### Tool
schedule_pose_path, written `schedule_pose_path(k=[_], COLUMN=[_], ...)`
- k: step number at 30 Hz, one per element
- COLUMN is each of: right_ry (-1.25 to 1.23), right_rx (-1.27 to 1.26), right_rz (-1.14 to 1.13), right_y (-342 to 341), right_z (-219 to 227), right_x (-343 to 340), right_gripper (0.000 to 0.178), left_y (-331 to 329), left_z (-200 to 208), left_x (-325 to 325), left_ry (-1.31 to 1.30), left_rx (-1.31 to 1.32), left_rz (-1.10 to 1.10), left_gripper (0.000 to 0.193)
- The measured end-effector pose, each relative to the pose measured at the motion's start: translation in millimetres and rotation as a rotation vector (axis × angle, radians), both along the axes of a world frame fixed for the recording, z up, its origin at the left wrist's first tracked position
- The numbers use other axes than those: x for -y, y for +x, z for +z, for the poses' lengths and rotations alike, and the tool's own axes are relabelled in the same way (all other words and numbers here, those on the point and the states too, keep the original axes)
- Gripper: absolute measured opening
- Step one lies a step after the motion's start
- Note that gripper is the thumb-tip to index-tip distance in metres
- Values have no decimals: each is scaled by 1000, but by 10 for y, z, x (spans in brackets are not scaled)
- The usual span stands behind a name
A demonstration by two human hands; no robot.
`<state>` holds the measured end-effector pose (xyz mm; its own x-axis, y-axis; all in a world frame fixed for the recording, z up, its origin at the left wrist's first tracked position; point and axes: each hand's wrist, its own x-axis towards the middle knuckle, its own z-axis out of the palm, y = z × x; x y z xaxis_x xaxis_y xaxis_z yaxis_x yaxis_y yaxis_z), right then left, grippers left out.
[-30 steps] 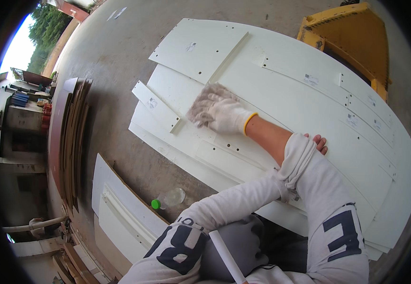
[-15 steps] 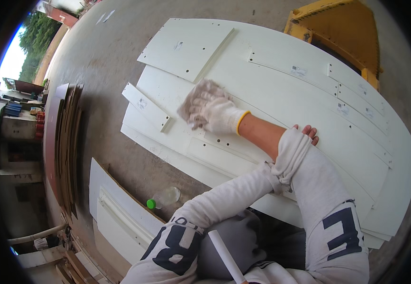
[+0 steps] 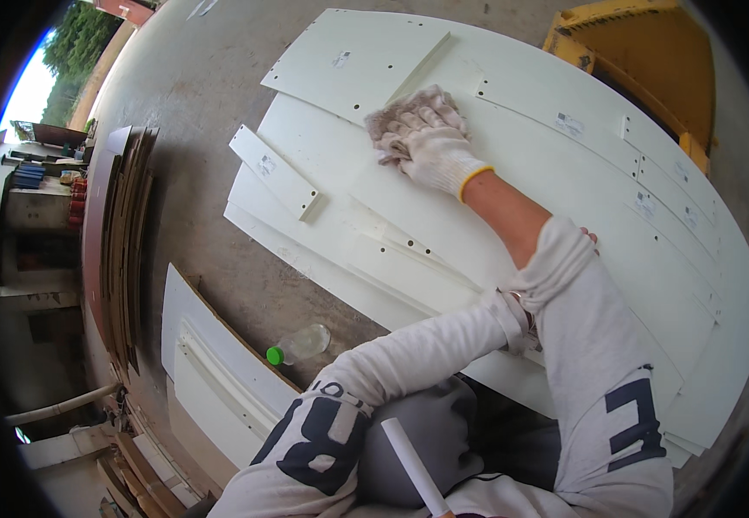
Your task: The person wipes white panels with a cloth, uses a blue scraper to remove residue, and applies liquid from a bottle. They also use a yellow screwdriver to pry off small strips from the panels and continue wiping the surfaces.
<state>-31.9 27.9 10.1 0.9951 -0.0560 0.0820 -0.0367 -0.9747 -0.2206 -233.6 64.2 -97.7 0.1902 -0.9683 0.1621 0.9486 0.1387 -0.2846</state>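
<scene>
Gloved right hand [image 3: 437,157] grips a rag [image 3: 391,132] beside the square panel's [image 3: 348,65] lower corner. Left hand [image 3: 594,240], right of that panel: mostly hidden, finger state undeterminable. Wiping appears unfinished; extent remaining cannot be told.

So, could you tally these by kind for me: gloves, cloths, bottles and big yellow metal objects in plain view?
Glove: 1, on the right hand
Cloth: 1, under the gloved fingers
Green-capped bottle: 1
Big yellow metal object: 1
Total: 4
</scene>
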Motion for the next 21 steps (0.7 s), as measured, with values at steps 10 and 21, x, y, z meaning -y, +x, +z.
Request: schedule_pose_path(k=[10,21], right_ry=[-4,697], right_rx=[-149,-60], right_rz=[102,35], right_y=[-1301,128], right_z=[57,-89], right_x=[434,-1149], right_gripper=[55,53], left_y=[210,167], left_z=[642,713], left_x=[-275,-70], left_ry=[440,261], left_rx=[2660,3072], left_rz=[508,282], left_gripper=[75,81])
